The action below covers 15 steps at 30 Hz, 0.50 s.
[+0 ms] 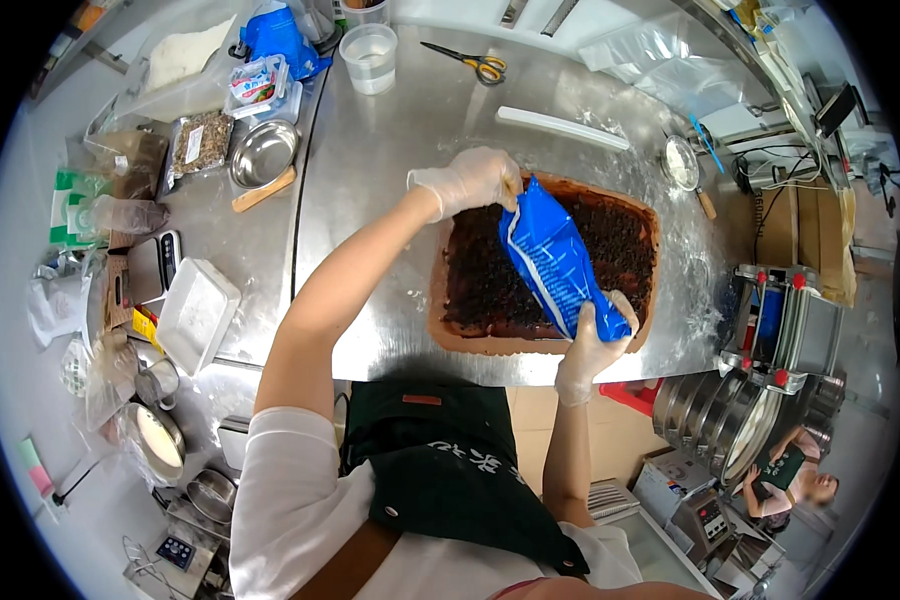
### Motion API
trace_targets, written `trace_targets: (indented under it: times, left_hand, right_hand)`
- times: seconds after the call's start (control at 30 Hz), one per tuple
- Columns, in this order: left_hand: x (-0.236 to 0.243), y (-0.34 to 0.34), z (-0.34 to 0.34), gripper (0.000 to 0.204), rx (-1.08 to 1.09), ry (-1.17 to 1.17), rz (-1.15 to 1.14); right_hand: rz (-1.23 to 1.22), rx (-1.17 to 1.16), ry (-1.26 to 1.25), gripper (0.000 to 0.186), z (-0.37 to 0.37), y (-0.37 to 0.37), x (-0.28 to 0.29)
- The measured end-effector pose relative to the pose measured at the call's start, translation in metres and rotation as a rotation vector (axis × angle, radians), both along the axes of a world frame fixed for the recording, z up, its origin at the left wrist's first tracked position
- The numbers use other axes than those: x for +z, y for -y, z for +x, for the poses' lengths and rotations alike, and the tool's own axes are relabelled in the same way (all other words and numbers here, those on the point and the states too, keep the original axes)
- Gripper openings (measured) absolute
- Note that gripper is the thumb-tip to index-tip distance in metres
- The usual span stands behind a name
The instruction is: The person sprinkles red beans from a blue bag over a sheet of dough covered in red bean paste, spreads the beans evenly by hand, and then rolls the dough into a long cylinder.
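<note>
Both my hands are in clear gloves and hold a blue plastic bag (555, 258) tilted diagonally over a rectangular brown slab (462, 338). My left hand (478, 182) pinches the bag's top corner, which has a pale sealed edge. My right hand (598, 337) grips its lower end near the slab's front right. The slab has a dark glossy layer scattered with small dark bits (467, 265), partly hidden under the bag; it lies on the steel worktable (360, 150) with a lighter brown rim showing.
Scissors (480, 65), a plastic cup (368, 58) and a white bar (562, 128) lie behind. A strainer (682, 166) is right. A steel bowl (264, 155) and white tray (196, 314) are left. A red-knobbed machine (775, 325) borders the right. A co-worker (790, 475) is at lower right.
</note>
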<state>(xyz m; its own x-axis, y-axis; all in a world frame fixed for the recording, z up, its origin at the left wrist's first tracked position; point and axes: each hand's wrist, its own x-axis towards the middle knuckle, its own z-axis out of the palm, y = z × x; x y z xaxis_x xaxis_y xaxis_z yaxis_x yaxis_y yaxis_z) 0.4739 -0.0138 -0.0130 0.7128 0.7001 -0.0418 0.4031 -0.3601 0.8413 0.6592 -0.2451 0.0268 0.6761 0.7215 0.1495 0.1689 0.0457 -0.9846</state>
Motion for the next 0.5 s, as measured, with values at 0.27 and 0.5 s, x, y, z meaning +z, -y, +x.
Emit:
trace_targets:
  times: [0.27,0.5]
  left_hand:
    - [-0.006,-0.013,-0.002,0.019,0.06,-0.105,0.094]
    - [-0.002,-0.02,0.014,0.016,0.119,-0.026,0.168]
  right_hand:
    - [0.031,0.001,-0.055,0.045,0.002,-0.016,-0.004]
    - [0.005,-0.01,0.01,0.044,0.006,-0.041,-0.003]
